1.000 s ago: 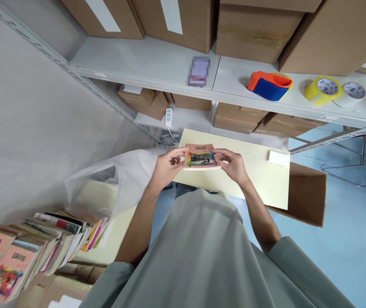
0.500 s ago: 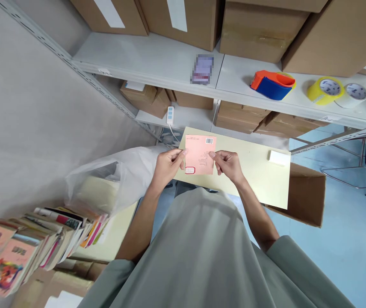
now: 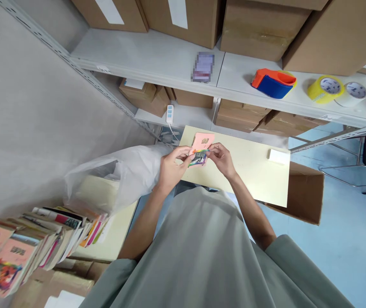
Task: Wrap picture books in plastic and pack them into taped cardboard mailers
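Note:
A small pink book with a multicoloured picture on its front cover is held over the pale yellow table. It is turned at an angle, front cover towards me. My left hand grips its left side, the thumb lying on the cover. At the right edge, my right hand pinches the book between thumb and fingers. Parts of the cover picture are hidden behind my fingertips.
Rows of books stand at lower left beside a translucent plastic bag. A white block lies on the table's right end, by an open carton. The shelf ahead carries a tape dispenser and tape rolls.
The book has been turned over: its back with the barcode faced me before, and now its front cover does. Both hands have shifted their hold and the book is tilted.

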`<control>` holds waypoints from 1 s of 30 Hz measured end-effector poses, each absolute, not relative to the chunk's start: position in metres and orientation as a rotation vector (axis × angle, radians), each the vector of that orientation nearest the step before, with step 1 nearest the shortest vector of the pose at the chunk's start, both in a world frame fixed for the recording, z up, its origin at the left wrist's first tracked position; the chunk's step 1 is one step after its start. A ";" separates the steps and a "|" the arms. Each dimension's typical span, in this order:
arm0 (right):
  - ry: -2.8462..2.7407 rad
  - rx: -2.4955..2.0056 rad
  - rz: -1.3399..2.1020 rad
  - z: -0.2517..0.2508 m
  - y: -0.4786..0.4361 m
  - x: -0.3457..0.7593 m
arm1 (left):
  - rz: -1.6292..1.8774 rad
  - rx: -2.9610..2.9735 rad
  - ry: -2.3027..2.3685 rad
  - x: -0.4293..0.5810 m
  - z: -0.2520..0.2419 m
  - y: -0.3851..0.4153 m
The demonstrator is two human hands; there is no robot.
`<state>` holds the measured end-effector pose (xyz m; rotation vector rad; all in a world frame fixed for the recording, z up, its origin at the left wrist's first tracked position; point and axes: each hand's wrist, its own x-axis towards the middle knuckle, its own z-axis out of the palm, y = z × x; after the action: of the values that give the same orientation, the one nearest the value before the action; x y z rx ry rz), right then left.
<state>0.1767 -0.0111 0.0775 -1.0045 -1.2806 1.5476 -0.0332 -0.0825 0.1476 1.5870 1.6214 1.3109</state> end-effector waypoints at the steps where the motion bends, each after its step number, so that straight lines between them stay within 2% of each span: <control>1: -1.247 -1.002 1.565 0.070 -0.010 0.172 | 1.304 1.675 1.617 -0.028 0.146 -0.084; 6: -1.119 -0.985 1.602 0.056 -0.015 0.160 | 1.070 2.136 1.542 -0.011 0.140 -0.096; 10: -1.151 -0.986 1.605 0.059 -0.023 0.164 | 1.016 2.198 1.508 -0.011 0.138 -0.101; 16: -1.113 -1.041 1.632 0.059 -0.029 0.175 | 1.211 1.696 1.570 -0.028 0.132 -0.095; 23: -1.211 -1.100 1.615 0.068 -0.028 0.177 | 1.363 1.054 1.494 -0.055 0.084 -0.077; 30: -1.577 -1.004 1.269 0.096 -0.049 0.150 | 1.339 0.914 1.560 -0.057 0.056 -0.081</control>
<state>0.1502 -0.0487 0.0962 -1.0038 -1.5773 1.2693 -0.0566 -0.0805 0.0565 0.9137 1.5605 1.3394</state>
